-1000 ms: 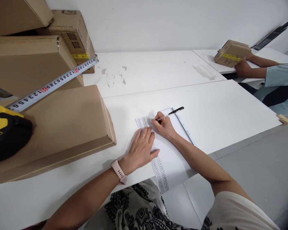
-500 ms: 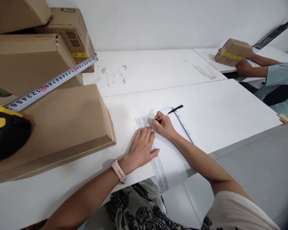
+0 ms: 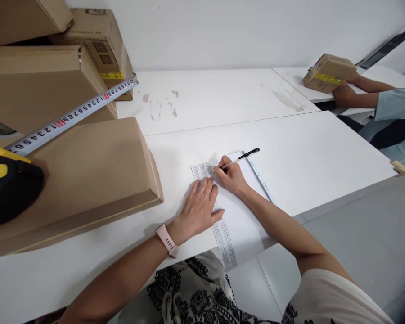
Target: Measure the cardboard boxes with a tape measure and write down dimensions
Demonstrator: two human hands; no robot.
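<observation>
My right hand (image 3: 231, 176) is closed around a pen (image 3: 245, 154) with a black end, its tip down at the sheet of paper (image 3: 238, 216). Columns of small handwritten marks run along the left side of that sheet. Flat on the paper's left part lies my left hand (image 3: 200, 207), fingers stretched out and holding nothing. The paper's lower end hangs past the table edge. On the left, a tape measure (image 3: 11, 180) with a yellow and black case rests on a cardboard box (image 3: 97, 166), its blade drawn out across the boxes.
More cardboard boxes (image 3: 30, 76) are stacked at the left and back left of the white table (image 3: 307, 153). At the far right, another person's hands (image 3: 344, 92) hold a small taped box (image 3: 329, 72). A wall stands behind the table.
The pen's upper end has tilted slightly to the right in my right hand. My left hand stays in place on the paper.
</observation>
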